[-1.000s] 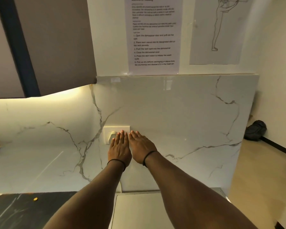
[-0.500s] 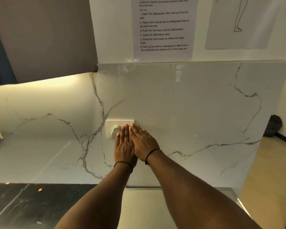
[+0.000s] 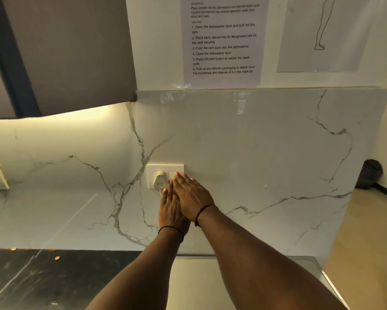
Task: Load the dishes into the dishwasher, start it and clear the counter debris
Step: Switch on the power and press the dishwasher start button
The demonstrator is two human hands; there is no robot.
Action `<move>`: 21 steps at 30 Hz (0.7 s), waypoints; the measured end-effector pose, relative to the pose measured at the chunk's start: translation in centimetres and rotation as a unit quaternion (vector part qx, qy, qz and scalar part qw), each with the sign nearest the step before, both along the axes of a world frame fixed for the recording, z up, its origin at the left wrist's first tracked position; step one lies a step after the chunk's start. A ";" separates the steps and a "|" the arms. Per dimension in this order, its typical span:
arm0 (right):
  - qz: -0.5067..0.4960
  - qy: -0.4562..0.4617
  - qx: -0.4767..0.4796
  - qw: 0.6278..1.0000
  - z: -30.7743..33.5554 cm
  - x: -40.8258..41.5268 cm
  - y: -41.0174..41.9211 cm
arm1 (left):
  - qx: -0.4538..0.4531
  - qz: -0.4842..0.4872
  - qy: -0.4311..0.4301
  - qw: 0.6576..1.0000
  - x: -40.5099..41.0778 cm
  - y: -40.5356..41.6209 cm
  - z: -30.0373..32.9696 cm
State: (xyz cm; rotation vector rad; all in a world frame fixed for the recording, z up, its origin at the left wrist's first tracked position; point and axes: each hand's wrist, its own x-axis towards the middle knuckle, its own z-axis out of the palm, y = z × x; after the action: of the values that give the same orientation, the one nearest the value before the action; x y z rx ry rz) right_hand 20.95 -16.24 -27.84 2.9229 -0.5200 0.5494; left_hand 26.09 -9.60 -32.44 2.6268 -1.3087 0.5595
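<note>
1. My hands are both flat and empty: the right hand (image 3: 192,194) overlaps the left hand (image 3: 171,210), fingers straight towards the wall.
2. The steel top (image 3: 201,285) below my forearms is, I judge, the dishwasher; its door is out of view.
3. Orange crumbs (image 3: 57,257) lie on the table (image 3: 60,280), left of the left hand and nearer to it.
</note>
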 end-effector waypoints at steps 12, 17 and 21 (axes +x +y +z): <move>-0.012 0.008 0.002 1.000 -0.8 0.4 -0.8 | -0.013 -0.007 0.073 0.997 -0.2 -0.8 -1.0; -0.021 0.006 0.006 1.000 -0.8 -0.4 -0.4 | -0.009 -0.018 0.068 0.997 0.2 -0.4 -0.2; -0.028 0.012 0.022 0.999 -0.6 -1.8 1.0 | 0.024 -0.028 0.070 0.997 -0.2 0.8 0.3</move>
State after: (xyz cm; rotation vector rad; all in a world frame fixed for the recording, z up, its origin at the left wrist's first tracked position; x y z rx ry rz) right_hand 19.13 -15.26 -28.40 2.9409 -0.6175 0.5030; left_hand 25.89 -8.78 -32.12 2.6046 -1.3641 0.3338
